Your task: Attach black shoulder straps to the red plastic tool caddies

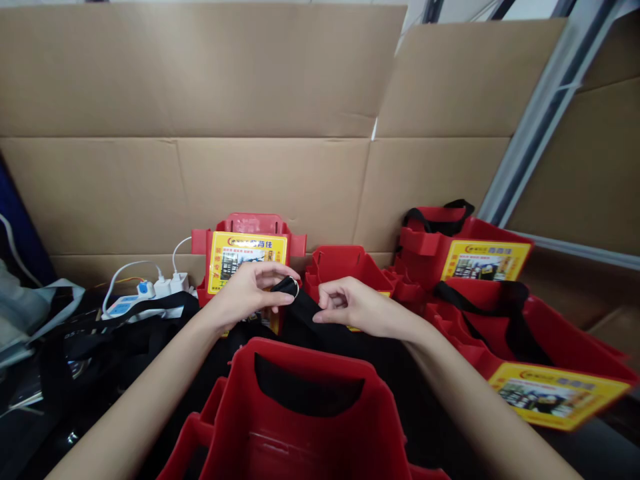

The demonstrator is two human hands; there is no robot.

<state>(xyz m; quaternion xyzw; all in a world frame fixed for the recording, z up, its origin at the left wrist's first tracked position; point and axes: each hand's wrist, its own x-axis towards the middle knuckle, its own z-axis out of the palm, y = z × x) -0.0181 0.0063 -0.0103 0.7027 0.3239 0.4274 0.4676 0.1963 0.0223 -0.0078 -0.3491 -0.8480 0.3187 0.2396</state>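
My left hand (247, 293) pinches a black webbing strap (305, 317) where a metal ring (297, 287) sits on it. To the right, my right hand (353, 307) has its fingers curled in, with thumb and forefinger closed at the edge of the same strap. Directly below both hands stands a red plastic tool box (240, 400), its wide slot facing me and dark material showing through it. The strap's lower part runs down behind this box, where I lose sight of it.
Other red boxes with yellow labels stand behind (255, 223) and at the right (565, 327), some with black straps. White chargers sit in a power strip (125, 307) at the left, beside a heap of black straps (135, 347). Cardboard sheets (270, 193) wall the back.
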